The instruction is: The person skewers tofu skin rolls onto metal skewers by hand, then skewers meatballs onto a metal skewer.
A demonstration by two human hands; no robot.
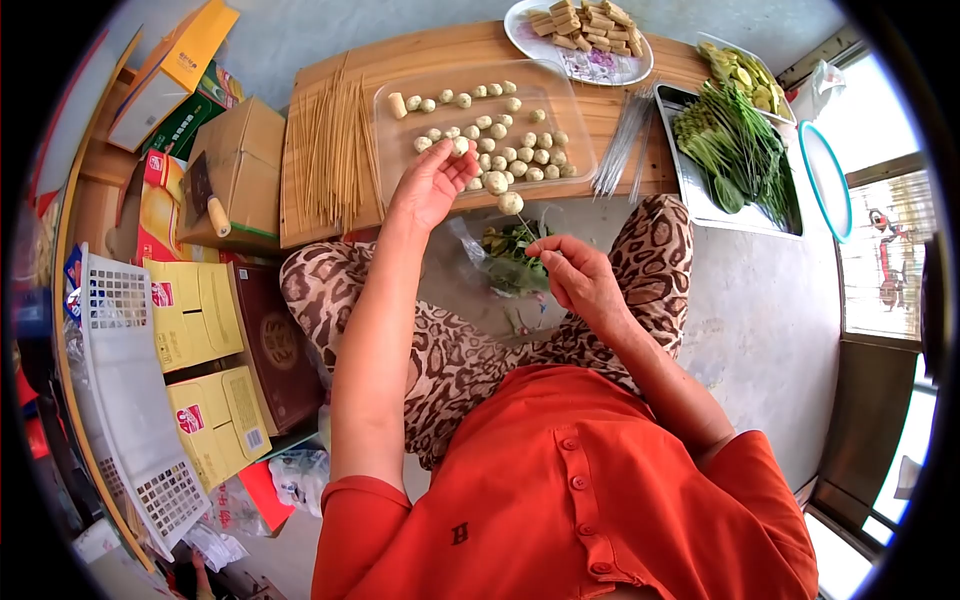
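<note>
My left hand (430, 187) is raised over the near left part of a clear plastic tray (388, 170), its fingertips closed on a pale, green-flecked ball (460, 146). Pinched in my right hand (580, 276) is a thin skewer (525, 229), slanting up and left. A ball (510, 203) is threaded near its upper end, and another ball (496, 183) sits just beyond, apparently on it too. Several more balls (541, 156) lie in the tray. At the tray's far left stands a tan piece (397, 105), like those on the plate.
Bamboo skewers (335, 150) lie left on the wooden table (440, 45), metal skewers (625, 140) right. An oval plate (517, 30) holds tan rolls. A metal tray (745, 222) carries leafy greens. Below the table is a bag of greens (512, 262). Boxes (215, 420) and a white basket (125, 390) stand left.
</note>
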